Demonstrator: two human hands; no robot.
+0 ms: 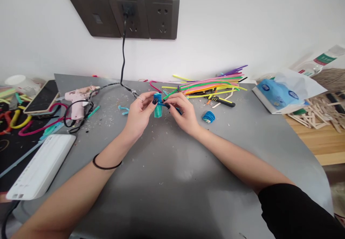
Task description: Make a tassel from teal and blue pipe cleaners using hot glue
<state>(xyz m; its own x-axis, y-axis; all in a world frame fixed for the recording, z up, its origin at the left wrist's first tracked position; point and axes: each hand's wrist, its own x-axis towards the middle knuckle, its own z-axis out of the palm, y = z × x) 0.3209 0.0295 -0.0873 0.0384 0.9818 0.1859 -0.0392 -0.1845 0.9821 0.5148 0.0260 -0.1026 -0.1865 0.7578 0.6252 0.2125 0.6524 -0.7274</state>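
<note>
Above the middle of the grey table, my left hand (140, 110) pinches a small bundle of pipe cleaners (158, 112), teal below and blue at the top. My right hand (183, 112) is closed on a blue pipe cleaner (164, 104) that runs across the bundle; its fingertips nearly meet the left thumb. Part of the blue strand shows again under the right fingers. To the right of my right hand lies a small blue coil of pipe cleaner (208, 116). Small blue offcuts (124, 109) rest left of my left hand.
Behind my hands lies a pile of coloured pipe cleaners (210, 84) beside a yellow-black cutter (222, 101). A pink glue gun (77, 102) with its cord, a phone (43, 97) and a white power strip (41, 165) are at left. A tissue pack (279, 92) and wooden sticks (315, 117) are at right.
</note>
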